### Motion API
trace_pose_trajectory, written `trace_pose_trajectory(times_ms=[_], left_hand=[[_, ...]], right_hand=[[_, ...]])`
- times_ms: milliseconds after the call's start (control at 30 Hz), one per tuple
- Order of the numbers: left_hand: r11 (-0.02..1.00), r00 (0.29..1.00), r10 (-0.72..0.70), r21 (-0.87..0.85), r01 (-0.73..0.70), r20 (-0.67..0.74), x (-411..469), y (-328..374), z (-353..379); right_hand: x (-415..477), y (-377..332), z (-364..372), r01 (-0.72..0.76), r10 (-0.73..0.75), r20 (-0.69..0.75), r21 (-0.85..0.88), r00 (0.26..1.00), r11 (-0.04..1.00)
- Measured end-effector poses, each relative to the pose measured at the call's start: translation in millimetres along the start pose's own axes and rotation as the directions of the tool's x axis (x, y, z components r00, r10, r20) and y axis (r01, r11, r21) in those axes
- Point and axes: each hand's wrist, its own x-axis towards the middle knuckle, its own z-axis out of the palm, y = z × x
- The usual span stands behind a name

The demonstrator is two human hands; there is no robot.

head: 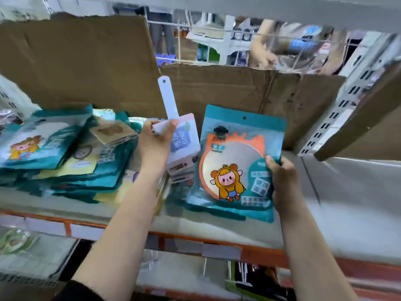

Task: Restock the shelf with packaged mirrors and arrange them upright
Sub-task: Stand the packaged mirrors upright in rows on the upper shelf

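Head view: our left hand (156, 142) wraps a white-handled mirror (166, 97); right of it, our right hand (282, 178) pinches a teal packaged mirror (235, 164) upright.

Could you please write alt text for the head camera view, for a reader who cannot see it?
A person's right hand holds a teal packaged mirror roughly upright at a shelf, while the left hand grips a white handled mirror. More teal packs lie flat at the left, cardboard behind.
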Motion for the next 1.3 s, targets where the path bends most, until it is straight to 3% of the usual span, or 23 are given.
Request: trace_pose_trajectory(times_ms=[67, 233, 367, 700, 933, 1067, 1300], left_hand=[[1.000, 0.999, 0.022, -0.017, -0.022, 0.036, -14.4, 6.6, 15.7], [0.995, 0.989, 0.068, -0.077, -0.058, 0.129, -66.2, 36.1, 73.9], [0.986, 0.966, 0.021, -0.164, 0.022, 0.258, -135.3, 60.8, 127.8], [0.943, 0.880, 0.016, -0.299, 0.144, 0.474, -288.9, 107.9, 246.0], [0.961, 0.815, -0.036, -0.204, 0.187, 0.578, -345.7, 131.4, 307.5], [0.954, 0.811, -0.057, -0.207, 0.216, 0.582, -358.0, 136.9, 339.4], [0.994, 0.753, 0.043, -0.101, 0.032, 0.657, -361.0, 143.5, 398.9]], right_hand=[[-5.5, 0.8, -24.1, 0.038, -0.038, -0.004, -0.030, 0.999, 0.999], [-14.3, 4.7, -102.6, 0.028, -0.014, -0.116, 0.116, 0.993, 0.993], [-21.6, 12.2, -193.6, 0.045, -0.031, -0.216, 0.059, 0.976, 0.997], [-65.8, 24.5, -387.6, 0.086, -0.034, -0.371, 0.123, 0.928, 0.989], [-74.6, 33.8, -470.1, 0.071, -0.004, -0.448, 0.132, 0.894, 0.989], [-66.4, 34.3, -497.2, 0.074, -0.002, -0.476, 0.132, 0.880, 0.988], [-17.3, 32.2, -546.1, 0.072, -0.001, -0.481, 0.130, 0.877, 0.989]])
